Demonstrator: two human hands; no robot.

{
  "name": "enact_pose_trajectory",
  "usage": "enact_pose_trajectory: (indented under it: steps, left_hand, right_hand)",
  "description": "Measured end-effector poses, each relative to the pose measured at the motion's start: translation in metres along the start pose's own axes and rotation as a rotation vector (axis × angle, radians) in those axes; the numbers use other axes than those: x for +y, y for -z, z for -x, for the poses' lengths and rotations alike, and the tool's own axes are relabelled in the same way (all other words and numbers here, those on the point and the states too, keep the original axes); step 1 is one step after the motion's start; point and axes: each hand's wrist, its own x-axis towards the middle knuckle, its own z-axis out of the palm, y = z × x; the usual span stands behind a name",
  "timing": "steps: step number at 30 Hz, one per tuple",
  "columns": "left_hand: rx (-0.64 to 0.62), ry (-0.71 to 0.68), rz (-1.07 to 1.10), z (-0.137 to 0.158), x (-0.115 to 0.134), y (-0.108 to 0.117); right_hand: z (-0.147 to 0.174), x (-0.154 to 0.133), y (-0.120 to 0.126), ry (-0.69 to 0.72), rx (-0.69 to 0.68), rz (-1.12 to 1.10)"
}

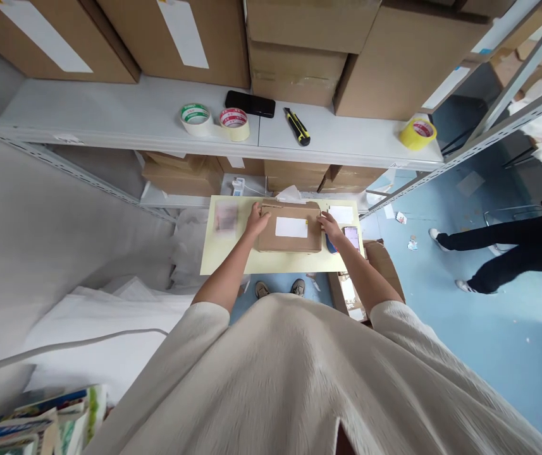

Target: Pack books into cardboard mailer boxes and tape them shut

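A brown cardboard box [289,244] with a white label [291,227] on its top lies on a pale yellow table [223,259]. My left hand [257,221] grips its left end near the far corner, thumb over the top. At the right end, my right hand [329,225] has its fingers closed on the box's edge. White paper or wrapping [291,194] sticks up behind the box. A blue round item [331,245], partly hidden by my right wrist, sits beside a phone with a lit screen [352,237].
Above the table, a grey shelf [133,117] bears tape rolls [235,124], a black phone [250,103], a yellow-black utility knife [296,126], yellow tape [417,134] and large cartons [299,69]. An open carton [384,268] stands right of the table. A person's legs [498,243] are farther right.
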Motion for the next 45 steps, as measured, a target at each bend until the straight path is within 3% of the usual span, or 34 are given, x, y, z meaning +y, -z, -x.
enact_pose_trajectory:
  steps: [3, 11, 15, 19, 23, 36, 45]
  left_hand:
    - [0.041, 0.087, 0.051, 0.004, 0.006, 0.004]
    - [0.208, -0.012, 0.128, 0.012, 0.023, 0.024]
    - [0.267, 0.048, 0.073, 0.024, 0.022, 0.030]
    - [0.227, 0.173, -0.016, 0.042, 0.015, 0.031]
    - [0.200, 0.204, -0.077, 0.055, 0.013, 0.030]
    - [0.182, 0.174, -0.096, 0.050, 0.008, 0.025]
    - [0.136, 0.148, -0.093, 0.049, 0.014, 0.027]
  right_hand:
    - [0.006, -0.005, -0.001, 0.010, 0.005, -0.016]
    - [0.016, -0.022, -0.002, 0.201, -0.038, -0.017]
    - [0.017, -0.010, -0.004, 0.177, -0.065, 0.024]
    - [0.017, 0.011, -0.004, 0.069, -0.061, 0.049]
    - [0.018, 0.020, 0.000, 0.017, -0.031, 0.011]
    - [0.026, -0.008, -0.006, -0.124, 0.036, 0.085]
    - [0.037, -0.001, 0.006, 0.062, -0.125, 0.051]
